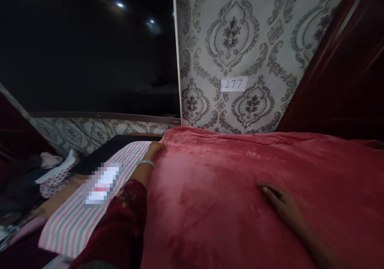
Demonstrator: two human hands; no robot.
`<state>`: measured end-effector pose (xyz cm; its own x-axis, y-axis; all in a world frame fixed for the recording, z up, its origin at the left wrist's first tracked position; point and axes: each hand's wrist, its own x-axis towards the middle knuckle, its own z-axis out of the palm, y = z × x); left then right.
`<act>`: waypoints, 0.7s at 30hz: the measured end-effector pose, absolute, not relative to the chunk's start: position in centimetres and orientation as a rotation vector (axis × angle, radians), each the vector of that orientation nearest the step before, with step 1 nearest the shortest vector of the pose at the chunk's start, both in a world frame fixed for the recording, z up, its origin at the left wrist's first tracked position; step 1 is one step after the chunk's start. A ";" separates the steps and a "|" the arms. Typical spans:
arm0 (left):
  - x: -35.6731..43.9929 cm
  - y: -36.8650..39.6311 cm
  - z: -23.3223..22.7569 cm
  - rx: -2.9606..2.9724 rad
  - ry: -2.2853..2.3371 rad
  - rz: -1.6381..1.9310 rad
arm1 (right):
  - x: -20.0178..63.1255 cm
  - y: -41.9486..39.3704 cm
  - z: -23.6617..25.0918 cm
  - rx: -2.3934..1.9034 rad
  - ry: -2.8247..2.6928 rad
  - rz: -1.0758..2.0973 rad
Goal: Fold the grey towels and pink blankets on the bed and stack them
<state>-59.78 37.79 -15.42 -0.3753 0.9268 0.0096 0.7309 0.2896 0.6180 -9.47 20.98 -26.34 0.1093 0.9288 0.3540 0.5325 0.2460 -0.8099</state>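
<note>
Only one readable thing here
A white paper label [233, 84] stuck on the patterned wallpaper [264, 33] reads "277" in handwriting.

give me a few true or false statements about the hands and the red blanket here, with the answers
1. The left hand holds the far corner of the red blanket. True.
2. The right hand is lifted clear above the blanket. False: it lies flat on the blanket, palm down.
3. A bangle is on the left wrist. True.
4. The blanket is blue with white stripes. False: it is plain red; the striped cloth lies beside it, on the left.
5. A paper label on the patterned wall reads 277. True.
6. Both hands grip the striped cloth. False: both are on the red blanket.
</note>
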 end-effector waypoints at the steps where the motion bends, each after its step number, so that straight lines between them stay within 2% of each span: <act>1: -59.4 38.9 -15.5 1.489 2.214 0.752 | -9.5 21.0 -26.7 -1.416 -1.559 0.492; 7: -58.2 43.4 -16.1 1.526 2.338 0.650 | -9.8 21.1 -26.4 -1.460 -1.715 0.402; 13: -59.6 43.5 -16.8 1.537 2.541 0.658 | -10.0 23.4 -25.0 -1.448 -1.855 0.388; 21: -59.6 43.8 -15.8 1.420 2.601 0.438 | -11.5 24.4 -26.2 -1.478 -1.852 0.117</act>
<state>-59.61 43.84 -15.79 -0.5425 0.8400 0.0118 0.7975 0.5106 0.3213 -11.52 24.43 -26.20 -0.0512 0.8700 0.4904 0.8013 0.3289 -0.4997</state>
